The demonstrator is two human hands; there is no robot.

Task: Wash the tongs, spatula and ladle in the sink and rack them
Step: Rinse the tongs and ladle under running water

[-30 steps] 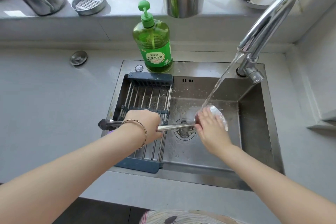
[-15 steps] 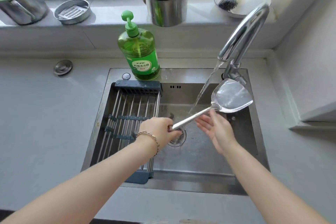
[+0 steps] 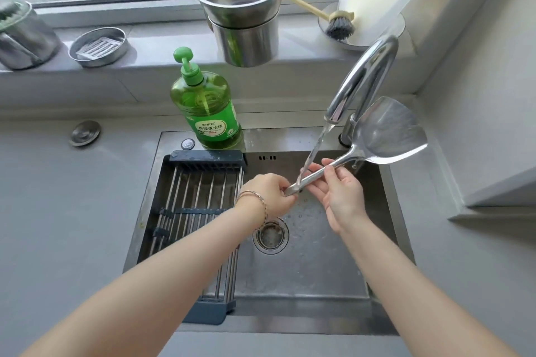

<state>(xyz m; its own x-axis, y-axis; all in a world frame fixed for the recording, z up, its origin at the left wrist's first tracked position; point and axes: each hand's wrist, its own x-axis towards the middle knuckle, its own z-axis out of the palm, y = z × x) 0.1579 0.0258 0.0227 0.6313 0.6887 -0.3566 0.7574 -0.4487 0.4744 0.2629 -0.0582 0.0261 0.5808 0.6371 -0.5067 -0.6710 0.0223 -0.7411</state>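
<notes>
A steel spatula (image 3: pixel 385 133) is held over the steel sink (image 3: pixel 304 275), its wide blade raised to the right of the faucet (image 3: pixel 362 81). My left hand (image 3: pixel 272 194) grips the end of its handle. My right hand (image 3: pixel 339 191) wraps its fingers around the middle of the handle, where the running water hits. A dark-framed wire rack (image 3: pixel 188 211) spans the left half of the sink with nothing visible on it. No tongs or ladle are in view.
A green pump bottle of dish soap (image 3: pixel 207 107) stands on the sink's back rim. On the windowsill sit stacked steel pots (image 3: pixel 240 9), a round soap dish (image 3: pixel 98 46), a brush (image 3: pixel 338 26) and a steel cup (image 3: pixel 20 35). Grey counter lies on both sides.
The spatula has swung from lying low across the rack and drain to raised, blade up at the right. My right hand moved from the blade to the handle. The tongs on the rack are gone from view.
</notes>
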